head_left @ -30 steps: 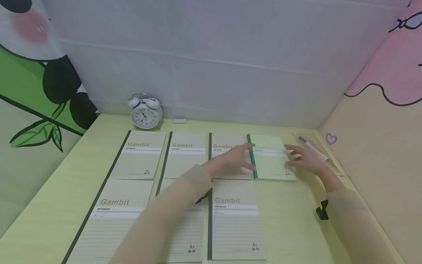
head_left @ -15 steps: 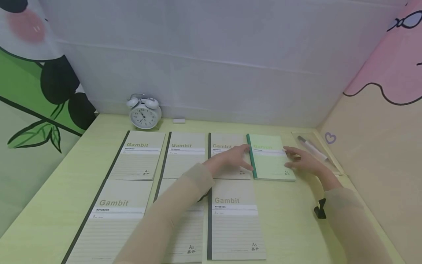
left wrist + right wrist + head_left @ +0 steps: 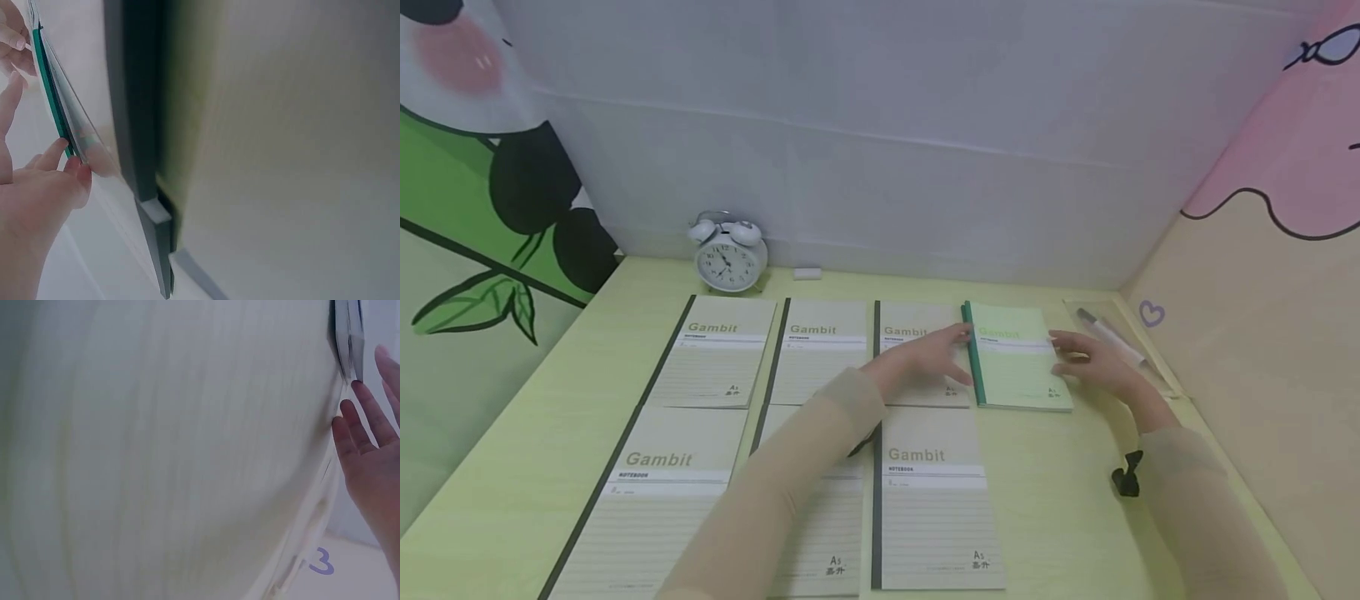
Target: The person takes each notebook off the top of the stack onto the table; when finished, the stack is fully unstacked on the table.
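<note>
Two notebooks with green spines lie stacked at the right end of the back row in the head view. The upper green notebook [image 3: 1018, 367] sits slightly right of the lower one, whose spine [image 3: 965, 311] peeks out at the top left. My left hand [image 3: 928, 354] reaches over a grey-spined notebook [image 3: 898, 317], its fingertips at the green spines. In the left wrist view its fingers [image 3: 53, 156] touch the spine edge. On the opposite side, my right hand [image 3: 1093, 362] has its loosely extended fingers by the stack's right edge.
Several grey-spined notebooks [image 3: 936, 517] lie in two rows to the left and in front. A white alarm clock [image 3: 730, 265] and a small white block [image 3: 807, 274] stand at the back. A clear tray [image 3: 1161, 379] holding a pen [image 3: 1108, 333] lies by the right wall.
The upper green notebook has shifted slightly right, so a second green spine shows at its left. My right hand's fingertips have moved slightly right; the left hand is nearly where it was.
</note>
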Demonstrator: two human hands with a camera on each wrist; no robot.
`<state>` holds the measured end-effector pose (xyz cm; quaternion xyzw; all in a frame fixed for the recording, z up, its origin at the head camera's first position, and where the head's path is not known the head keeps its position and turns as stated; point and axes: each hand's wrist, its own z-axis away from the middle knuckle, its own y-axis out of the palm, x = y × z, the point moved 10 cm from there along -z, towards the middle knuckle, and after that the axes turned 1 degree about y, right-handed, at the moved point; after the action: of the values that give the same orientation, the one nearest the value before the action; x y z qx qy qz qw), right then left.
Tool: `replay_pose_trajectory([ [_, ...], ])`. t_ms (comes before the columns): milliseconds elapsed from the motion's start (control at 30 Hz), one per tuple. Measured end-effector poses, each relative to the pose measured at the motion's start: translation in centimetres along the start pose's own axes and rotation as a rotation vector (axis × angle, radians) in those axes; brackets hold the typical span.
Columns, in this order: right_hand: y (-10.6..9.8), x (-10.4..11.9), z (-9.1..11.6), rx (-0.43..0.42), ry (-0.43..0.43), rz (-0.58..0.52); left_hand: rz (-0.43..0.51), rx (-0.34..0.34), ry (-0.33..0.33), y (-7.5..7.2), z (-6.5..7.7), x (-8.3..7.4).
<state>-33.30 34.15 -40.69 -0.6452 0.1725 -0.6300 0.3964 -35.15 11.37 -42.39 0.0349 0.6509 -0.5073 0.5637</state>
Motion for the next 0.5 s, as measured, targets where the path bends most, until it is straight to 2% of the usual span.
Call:
replay_pose_trajectory([
  [100,-0.25,-0.01,0.04,-0.027,-0.015,-0.072,0.021,0.007,0.009,0.15,-0.09,-0.12],
  [267,-0.68,-0.18,0.19,-0.075,-0.013,-0.192,0.119,0.027,0.022,0.57,-0.29,-0.41],
  [500,-0.90,-0.37,-0.03,-0.078,0.056,-0.201,0.237,-0.001,0.024,0.00,-0.23,-0.47],
])
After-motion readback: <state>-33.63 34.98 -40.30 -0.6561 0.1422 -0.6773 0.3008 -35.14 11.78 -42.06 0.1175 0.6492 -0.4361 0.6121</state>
